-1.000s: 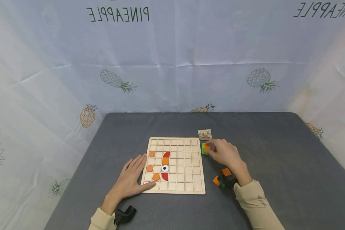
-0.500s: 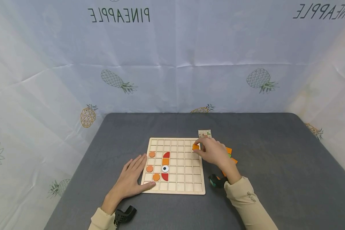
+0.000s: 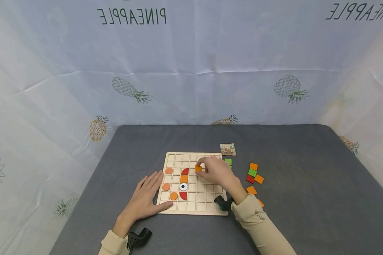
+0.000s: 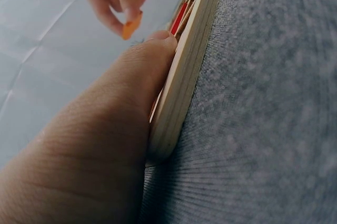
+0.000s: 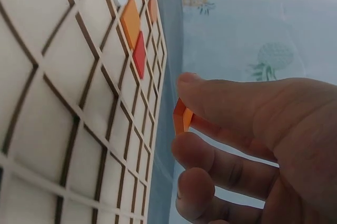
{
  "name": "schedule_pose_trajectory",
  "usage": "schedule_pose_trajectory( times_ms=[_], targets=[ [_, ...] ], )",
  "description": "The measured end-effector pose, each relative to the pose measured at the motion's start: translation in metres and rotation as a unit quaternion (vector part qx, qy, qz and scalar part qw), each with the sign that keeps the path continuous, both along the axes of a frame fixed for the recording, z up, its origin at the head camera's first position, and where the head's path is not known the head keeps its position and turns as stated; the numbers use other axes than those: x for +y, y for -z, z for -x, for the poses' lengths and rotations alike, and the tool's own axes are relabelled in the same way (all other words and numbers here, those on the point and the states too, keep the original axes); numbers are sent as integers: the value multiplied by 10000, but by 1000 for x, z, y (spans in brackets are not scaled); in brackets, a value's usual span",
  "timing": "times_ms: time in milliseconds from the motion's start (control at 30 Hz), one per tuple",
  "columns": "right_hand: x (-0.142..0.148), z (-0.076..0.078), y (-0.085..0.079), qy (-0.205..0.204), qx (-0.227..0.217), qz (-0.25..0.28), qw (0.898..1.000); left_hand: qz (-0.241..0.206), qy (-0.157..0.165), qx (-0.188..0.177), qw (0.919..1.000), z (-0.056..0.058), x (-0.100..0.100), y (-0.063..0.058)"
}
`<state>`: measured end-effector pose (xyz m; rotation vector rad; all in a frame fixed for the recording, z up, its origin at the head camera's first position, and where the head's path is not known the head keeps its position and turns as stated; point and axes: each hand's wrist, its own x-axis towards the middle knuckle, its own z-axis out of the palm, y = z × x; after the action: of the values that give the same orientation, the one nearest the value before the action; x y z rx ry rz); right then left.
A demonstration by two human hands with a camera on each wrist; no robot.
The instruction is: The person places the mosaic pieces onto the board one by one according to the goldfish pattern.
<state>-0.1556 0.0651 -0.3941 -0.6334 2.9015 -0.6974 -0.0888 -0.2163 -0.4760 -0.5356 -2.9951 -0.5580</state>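
Observation:
A pale wooden grid board (image 3: pixel 207 207) lies on the dark grey table. My left hand (image 3: pixel 143 200) rests along its left side, fingers straight, with the thumb over the front left corner. Between thumb and fingertips my right hand (image 3: pixel 218 171) pinches an orange square tile (image 3: pixel 198 169) above the board's upper middle; the right wrist view shows this tile (image 5: pixel 182 117) raised off the grid. Set in one column are a red quarter-round tile (image 3: pixel 185 171), an orange square (image 3: pixel 183 179), a white eye disc (image 3: pixel 183 186) and another red quarter-round (image 3: pixel 183 196). Orange discs (image 3: pixel 173 196) sit left of them.
Right of the board lie green squares (image 3: pixel 228 162) and a loose group of orange tiles (image 3: pixel 259 179), a green one (image 3: pixel 252 173) and a red one (image 3: pixel 250 179). A small printed card (image 3: pixel 228 149) lies behind the board. A pineapple-print cloth (image 3: pixel 191 71) hangs behind the table.
My right hand has carried the orange square tile leftward from beside the green squares, over the board's right edge, to above its upper middle. The left hand stays in place.

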Motion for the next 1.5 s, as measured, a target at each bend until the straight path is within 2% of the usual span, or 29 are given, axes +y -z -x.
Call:
schedule_pose_trajectory(
  times_ms=[233,567,1500],
  targets=[
    [-14,-1,7,-182,-39,-97,9998,-6,-2,-32,10000,0,1,-1],
    [-24,-5,18,-222,-234,-60,9995,14,-16,-72,10000,1,0,-1],
    [-21,-8,26,-208,-271,-56,9994,33,-18,-84,10000,2,0,0]
  ],
)
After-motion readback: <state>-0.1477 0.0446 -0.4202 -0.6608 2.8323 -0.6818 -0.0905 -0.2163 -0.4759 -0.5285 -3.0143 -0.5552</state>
